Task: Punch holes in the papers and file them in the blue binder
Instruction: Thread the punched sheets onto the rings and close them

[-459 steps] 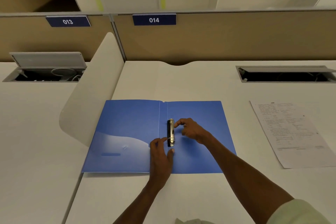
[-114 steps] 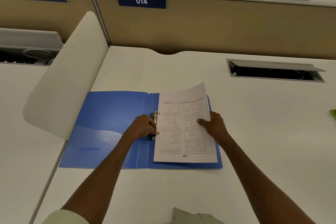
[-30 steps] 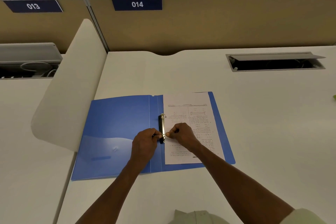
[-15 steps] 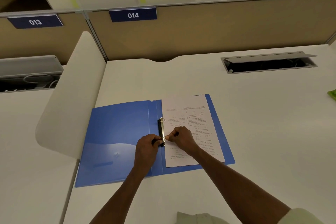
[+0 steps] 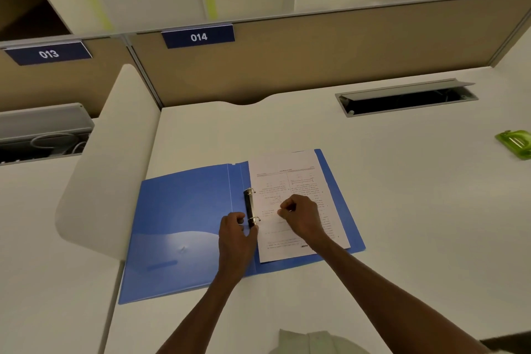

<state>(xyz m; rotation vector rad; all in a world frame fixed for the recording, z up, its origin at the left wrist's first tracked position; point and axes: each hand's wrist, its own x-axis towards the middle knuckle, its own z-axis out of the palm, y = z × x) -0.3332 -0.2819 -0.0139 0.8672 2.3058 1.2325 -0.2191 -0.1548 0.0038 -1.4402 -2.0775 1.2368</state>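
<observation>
Right hand (image 5: 300,217) has let go of the lower ring and pulled back, curled loosely on the papers (image 5: 298,181), holding nothing. Left hand (image 5: 237,234) pinches the ring clip (image 5: 250,207) base, likely steadying it. Papers lie on the blue binder's (image 5: 184,210) right flap, threaded on the rings. Whether the rings have snapped shut: too small to tell. Green object (image 5: 515,142) cut off at table (image 5: 402,210) edge, maybe the punch.

The white counter (image 5: 287,129) carries an open blue binder (image 5: 186,224) lying flat near its left edge, and a small green object (image 5: 515,143) far off at the right; a recessed cable slot (image 5: 408,98) sits toward the back
</observation>
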